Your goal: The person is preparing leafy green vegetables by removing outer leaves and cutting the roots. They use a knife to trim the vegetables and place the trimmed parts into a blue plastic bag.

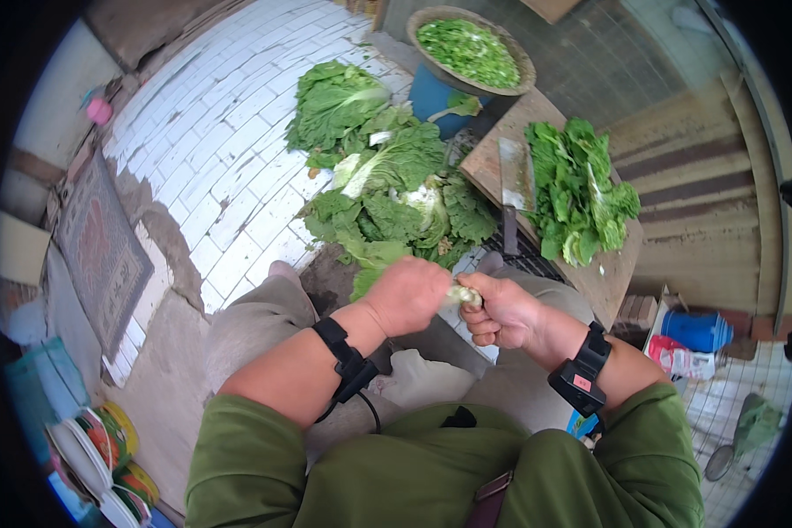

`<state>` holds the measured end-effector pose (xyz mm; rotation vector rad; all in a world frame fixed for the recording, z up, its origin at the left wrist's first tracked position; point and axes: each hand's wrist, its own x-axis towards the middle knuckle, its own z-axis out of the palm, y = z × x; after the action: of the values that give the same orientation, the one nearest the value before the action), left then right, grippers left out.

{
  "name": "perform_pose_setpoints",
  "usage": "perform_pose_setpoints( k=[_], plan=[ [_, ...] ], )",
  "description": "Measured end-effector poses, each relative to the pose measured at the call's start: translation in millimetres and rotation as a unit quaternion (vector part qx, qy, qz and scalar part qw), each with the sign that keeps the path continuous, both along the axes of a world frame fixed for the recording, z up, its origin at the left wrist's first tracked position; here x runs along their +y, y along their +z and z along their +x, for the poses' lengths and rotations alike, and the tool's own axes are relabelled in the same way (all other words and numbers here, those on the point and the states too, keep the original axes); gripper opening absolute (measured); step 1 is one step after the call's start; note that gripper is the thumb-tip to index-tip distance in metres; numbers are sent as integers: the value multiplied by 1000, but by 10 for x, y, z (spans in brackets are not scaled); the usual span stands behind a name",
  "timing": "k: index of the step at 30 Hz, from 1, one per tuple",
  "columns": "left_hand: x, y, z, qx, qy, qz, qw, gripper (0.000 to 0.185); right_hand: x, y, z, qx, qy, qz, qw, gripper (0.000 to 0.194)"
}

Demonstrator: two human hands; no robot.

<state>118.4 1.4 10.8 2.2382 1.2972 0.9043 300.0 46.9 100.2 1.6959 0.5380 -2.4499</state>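
Between my two hands is a small pale green-white piece of leafy cabbage (467,296). My right hand (509,311) grips its right end, thumb on top and fingers curled beneath. My left hand (410,290) is closed at the other end, its fingers turned out of sight and its edge a little blurred. Just beyond them lies a heap of leafy cabbages (396,211), with outer leaves spread out. A cleaver (516,178) rests on a wooden board (495,148) at the right, beside a stack of green leaves (581,191).
A wide basin (531,69) of chopped greens (468,53) sits on a blue bucket (426,99) behind the heap. White paving (198,171) extends to the left, near a patterned mat (99,251). A blue container (696,331) stands at the right. Between my knees is a pale cloth-like thing (426,379).
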Motion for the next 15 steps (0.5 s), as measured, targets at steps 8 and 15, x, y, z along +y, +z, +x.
perform_pose_setpoints(
  k=[8, 15],
  plan=[
    [96, -362, -374, -76, 322, -168, 929, 23, -42, 552, 2088, 119, -415, 292, 853, 39],
    [163, -455, -263, -413, 286, -391, 771, 27, -1656, -318, 4748, -483, -452, 291, 691, 43]
  ],
)
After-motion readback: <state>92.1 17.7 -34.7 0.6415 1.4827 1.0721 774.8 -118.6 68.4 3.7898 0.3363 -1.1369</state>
